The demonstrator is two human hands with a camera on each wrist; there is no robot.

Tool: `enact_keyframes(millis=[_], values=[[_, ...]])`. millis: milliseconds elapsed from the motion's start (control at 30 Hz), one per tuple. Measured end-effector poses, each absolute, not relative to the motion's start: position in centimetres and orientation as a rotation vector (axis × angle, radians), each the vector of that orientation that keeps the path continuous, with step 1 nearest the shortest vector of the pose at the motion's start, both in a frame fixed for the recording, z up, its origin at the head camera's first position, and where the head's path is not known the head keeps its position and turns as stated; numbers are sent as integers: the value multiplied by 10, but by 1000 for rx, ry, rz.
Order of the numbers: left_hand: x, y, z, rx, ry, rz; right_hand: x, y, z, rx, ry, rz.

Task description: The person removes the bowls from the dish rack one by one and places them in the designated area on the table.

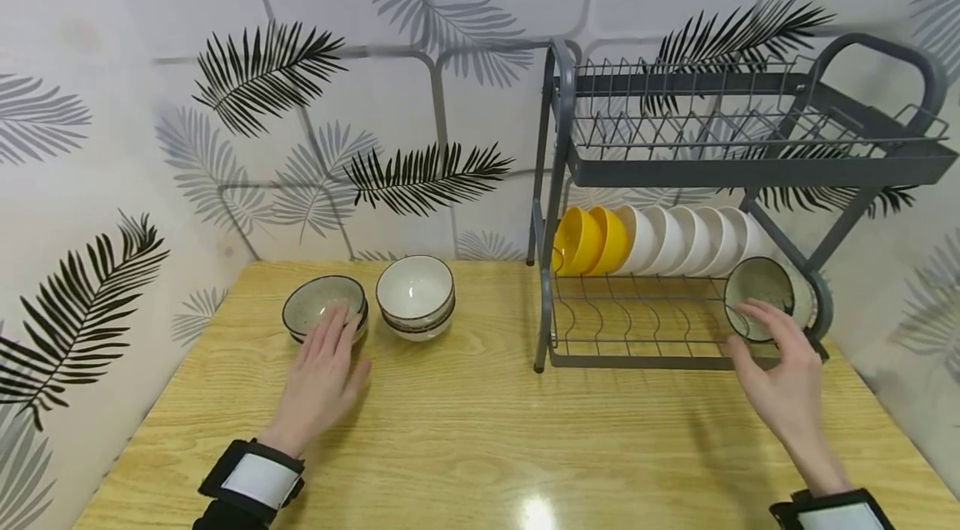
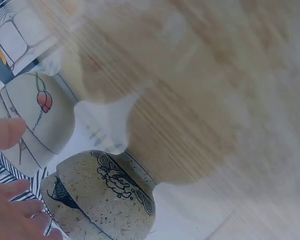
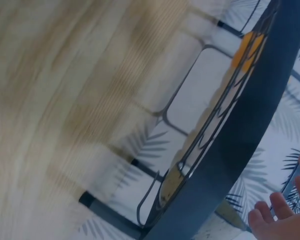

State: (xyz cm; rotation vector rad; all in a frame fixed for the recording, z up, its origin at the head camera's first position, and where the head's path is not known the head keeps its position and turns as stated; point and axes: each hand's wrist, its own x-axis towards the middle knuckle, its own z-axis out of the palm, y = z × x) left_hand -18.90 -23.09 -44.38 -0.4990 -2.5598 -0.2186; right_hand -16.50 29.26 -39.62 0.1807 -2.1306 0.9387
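My left hand [image 1: 318, 376] reaches to a stack of speckled grey-green bowls [image 1: 306, 305], its extended fingers over the near side. The left wrist view shows the dark wave pattern on the speckled bowls [image 2: 100, 200]; whether the fingertips touch them I cannot tell. Just right of them stands a stack of white bowls [image 1: 415, 290] with dark rims. My right hand [image 1: 791, 388], thumb and fingers spread, is in front of a grey-green bowl [image 1: 757, 284]. This bowl stands tilted on its side at the right end of the dish rack's lower tier.
The two-tier dark grey dish rack [image 1: 757, 173] stands at the back right of the wooden table [image 1: 480, 430]. Yellow bowls [image 1: 576, 240] and several white bowls [image 1: 663, 238] line its lower tier. A leaf-patterned wall [image 1: 480, 13] rises behind.
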Motion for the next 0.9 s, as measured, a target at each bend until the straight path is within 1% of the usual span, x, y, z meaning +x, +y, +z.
enact_keyframes(millis=[400, 900], values=[[-183, -230, -443, -551, -2551, -261, -193, 315, -397, 211, -2125, 760], [-173, -225, -446, -606, -2551, -279, -211, 332, -397, 251, -2224, 575]])
